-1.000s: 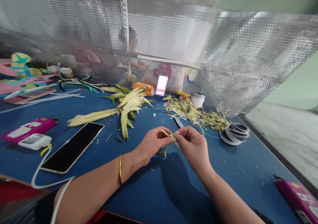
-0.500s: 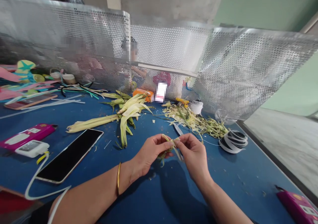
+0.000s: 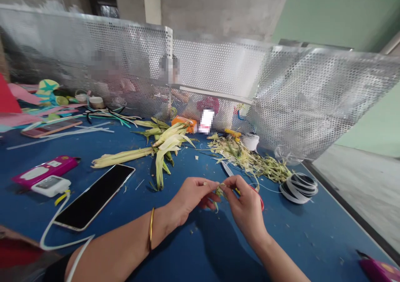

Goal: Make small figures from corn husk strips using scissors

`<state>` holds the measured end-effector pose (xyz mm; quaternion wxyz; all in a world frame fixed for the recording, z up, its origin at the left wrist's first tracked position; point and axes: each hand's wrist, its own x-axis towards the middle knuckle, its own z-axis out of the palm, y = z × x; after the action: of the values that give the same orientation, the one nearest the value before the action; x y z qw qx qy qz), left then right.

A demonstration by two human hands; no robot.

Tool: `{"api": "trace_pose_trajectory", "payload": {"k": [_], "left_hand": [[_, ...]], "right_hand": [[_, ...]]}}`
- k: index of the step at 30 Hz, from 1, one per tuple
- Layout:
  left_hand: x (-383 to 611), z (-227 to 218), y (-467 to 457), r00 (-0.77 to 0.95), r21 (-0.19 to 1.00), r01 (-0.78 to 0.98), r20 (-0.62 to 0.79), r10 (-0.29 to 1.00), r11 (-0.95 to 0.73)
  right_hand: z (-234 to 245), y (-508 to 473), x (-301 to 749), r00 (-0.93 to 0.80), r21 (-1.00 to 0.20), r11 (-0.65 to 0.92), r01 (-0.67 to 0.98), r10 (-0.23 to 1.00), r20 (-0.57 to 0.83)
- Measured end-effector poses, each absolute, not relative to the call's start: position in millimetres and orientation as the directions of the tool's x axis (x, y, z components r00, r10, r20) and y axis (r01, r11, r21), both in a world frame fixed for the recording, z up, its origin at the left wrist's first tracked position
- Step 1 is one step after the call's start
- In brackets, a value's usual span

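My left hand (image 3: 193,196) and my right hand (image 3: 247,205) meet above the blue table, fingertips almost touching. Pinched between them is a small pale-green corn husk strip (image 3: 220,191), its lower end hanging under my left fingers. Both hands are closed on it; the fingers cover most of it. Behind my right hand lie scissors (image 3: 227,169), with blade and part of the red handle showing. Farther back on the left is a bundle of corn husks (image 3: 170,142). Beyond the scissors sits a heap of husk scraps (image 3: 233,150), with a braided-looking husk length (image 3: 273,168) at its right.
A black-screened phone (image 3: 96,196), a white device with a cable (image 3: 51,185) and a magenta case (image 3: 46,171) lie left. At right are a black-and-white coil (image 3: 298,188) and another magenta object (image 3: 378,269). A perforated metal screen (image 3: 215,69) spans the back, people behind it.
The view has shifted slightly. My fingertips have come closer together, and less of the husk strip shows between them. The scissors' red handle now shows beside my right hand.
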<state>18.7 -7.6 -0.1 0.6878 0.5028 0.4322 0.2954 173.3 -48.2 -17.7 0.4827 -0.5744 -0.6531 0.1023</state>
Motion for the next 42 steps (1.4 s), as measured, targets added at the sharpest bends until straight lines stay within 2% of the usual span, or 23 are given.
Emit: {"api": "trace_pose_trajectory", "payload": {"k": [5,9,17,26,29,32,34,36,38,40,42], "left_hand": [[17,2,-12,0.529,0.874,0.026,-0.424,0.735,0.485],[16,-1,-12,0.574,0.861,-0.044,-0.392,0.718,0.506],[17,-2,-10,0.581,0.87,-0.122,-0.328,0.745,0.478],[20,-2,-7,0.543,0.932,-0.05,-0.276,0.793,0.359],[22,-2,-8,0.524,0.935,-0.049,-0.276,0.806,0.352],[22,0,-9,0.486,0.925,-0.07,-0.296,0.822,0.375],[22,1,-8,0.466,0.915,-0.115,-0.294,0.834,0.386],[21,3,-8,0.453,0.908,-0.164,-0.277,0.847,0.385],[21,4,-7,0.435,0.909,-0.198,-0.255,0.864,0.367],[21,5,-7,0.424,0.913,-0.211,-0.235,0.874,0.348],[21,6,-9,0.43,0.914,-0.211,-0.232,0.873,0.347]], "right_hand": [[-23,-51,170,0.132,-0.673,0.322,0.666,0.837,0.531],[-25,-49,169,0.118,-0.664,0.337,0.667,0.833,0.541],[-24,-47,170,0.172,-0.749,0.317,0.582,0.852,0.494],[-23,-44,172,0.202,-0.812,0.278,0.513,0.88,0.429],[-20,-45,173,0.171,-0.747,0.343,0.57,0.839,0.516],[-15,-47,174,0.08,-0.571,0.46,0.679,0.728,0.681],[-11,-49,175,-0.063,-0.405,0.524,0.749,0.664,0.745],[-6,-50,176,-0.242,-0.231,0.585,0.777,0.617,0.749],[-2,-52,177,-0.378,-0.137,0.645,0.752,0.592,0.712],[1,-52,177,-0.389,-0.2,0.678,0.707,0.609,0.691],[2,-53,179,-0.253,-0.372,0.629,0.682,0.681,0.687]]}}
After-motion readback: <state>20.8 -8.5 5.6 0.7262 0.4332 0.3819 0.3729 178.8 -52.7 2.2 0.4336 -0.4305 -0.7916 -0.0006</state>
